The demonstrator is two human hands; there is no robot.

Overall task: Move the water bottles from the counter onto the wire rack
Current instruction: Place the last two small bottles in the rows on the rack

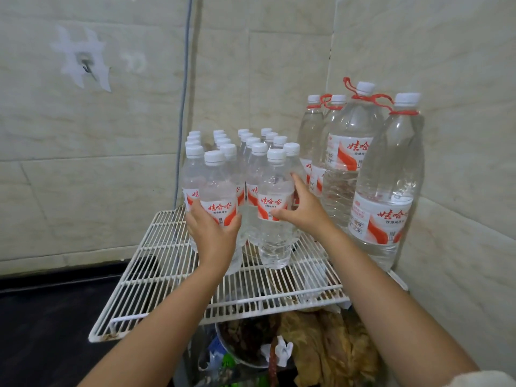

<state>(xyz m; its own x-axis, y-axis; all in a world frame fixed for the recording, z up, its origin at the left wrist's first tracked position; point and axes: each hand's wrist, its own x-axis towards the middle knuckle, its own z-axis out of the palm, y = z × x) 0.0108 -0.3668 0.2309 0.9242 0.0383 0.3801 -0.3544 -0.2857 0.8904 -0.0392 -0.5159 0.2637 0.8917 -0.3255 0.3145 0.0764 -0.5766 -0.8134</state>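
Head view: both hands, left hand [212,233] and right hand [303,208], each grip a front bottle on the wire rack [167,263].

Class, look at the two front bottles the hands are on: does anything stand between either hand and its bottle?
Nothing visible does. The left hand already wraps the front-left bottle, and the right hand touches the side of the front-right bottle. Both bottles stand on the wire rack.

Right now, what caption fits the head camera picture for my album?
Two hands, left hand and right hand, each grip a small water bottle on the white wire rack.
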